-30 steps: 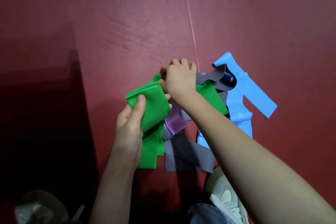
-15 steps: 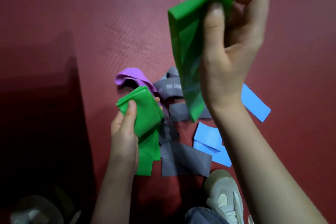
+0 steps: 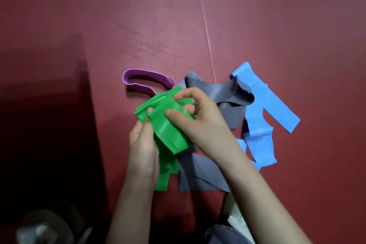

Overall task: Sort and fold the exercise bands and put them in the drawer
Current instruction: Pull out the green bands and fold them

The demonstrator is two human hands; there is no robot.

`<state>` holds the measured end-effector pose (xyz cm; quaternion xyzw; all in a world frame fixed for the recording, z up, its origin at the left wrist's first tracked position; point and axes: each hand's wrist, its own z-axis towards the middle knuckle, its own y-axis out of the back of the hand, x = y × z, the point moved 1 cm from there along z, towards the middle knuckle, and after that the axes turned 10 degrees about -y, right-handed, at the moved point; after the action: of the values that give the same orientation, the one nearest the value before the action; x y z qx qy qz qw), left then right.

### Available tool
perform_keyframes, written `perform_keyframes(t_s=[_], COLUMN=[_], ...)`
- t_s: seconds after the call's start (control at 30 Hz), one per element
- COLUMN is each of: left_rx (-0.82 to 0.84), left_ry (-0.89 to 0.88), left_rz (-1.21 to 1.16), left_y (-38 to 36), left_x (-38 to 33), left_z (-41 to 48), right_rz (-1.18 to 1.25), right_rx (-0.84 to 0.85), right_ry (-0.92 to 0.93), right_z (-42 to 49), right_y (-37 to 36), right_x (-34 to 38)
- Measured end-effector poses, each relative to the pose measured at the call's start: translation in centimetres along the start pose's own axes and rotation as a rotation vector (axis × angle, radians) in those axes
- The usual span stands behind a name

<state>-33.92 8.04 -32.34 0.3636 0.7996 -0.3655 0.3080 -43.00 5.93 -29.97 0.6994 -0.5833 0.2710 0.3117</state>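
Observation:
Both hands hold a green exercise band [image 3: 168,130] folded into layers above the red mat. My left hand [image 3: 142,144] grips the stack from the left, thumb on its upper edge. From the right my right hand [image 3: 200,123] pinches the top fold, thumb pressed on the front layer. A loose green tail hangs down below the stack. On the mat lie a purple loop band [image 3: 142,79] at upper left, a grey band [image 3: 217,91] behind and below my hands, and a blue band [image 3: 263,111] to the right. No drawer is in view.
The red mat [image 3: 158,25] covers the whole floor, with a seam [image 3: 206,31] running up from the bands. A dark shadow fills the left side. My shoes show at the bottom: one [image 3: 45,228] at left, one [image 3: 235,218] under my right forearm.
My right hand, raised high with a green length half a second ago, has come down onto the stack in my left hand. The green band now has more folded layers.

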Motion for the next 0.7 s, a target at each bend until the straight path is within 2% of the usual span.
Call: perform_keyframes(t_s=[0.07,0.17,0.27,0.53,0.7], left_rx=[0.016,0.056,0.050,0.099,0.139], left_ry=[0.018,0.063,0.096,0.122,0.119], left_rz=[-0.014,-0.039,-0.046,-0.086,-0.141], left_y=[0.1,0.5,0.8,0.9,0.8], left_x=[0.1,0.3,0.5,0.8,0.4], left_z=[0.2,0.4,0.5,0.5,0.1], right_rz=[0.023,0.183,0.239,0.051,0.029], right_rx=[-0.037,-0.012,-0.034,-0.099,-0.144], right_ry=[-0.004,-0.001,0.083,0.244,0.205], right_z=[0.2,0.5,0.6,0.4,0.2], right_y=[-0.6,-1.2,-1.7,-2.2,-2.6], right_x=[-0.8,-1.4,-1.6,-1.7,-2.0])
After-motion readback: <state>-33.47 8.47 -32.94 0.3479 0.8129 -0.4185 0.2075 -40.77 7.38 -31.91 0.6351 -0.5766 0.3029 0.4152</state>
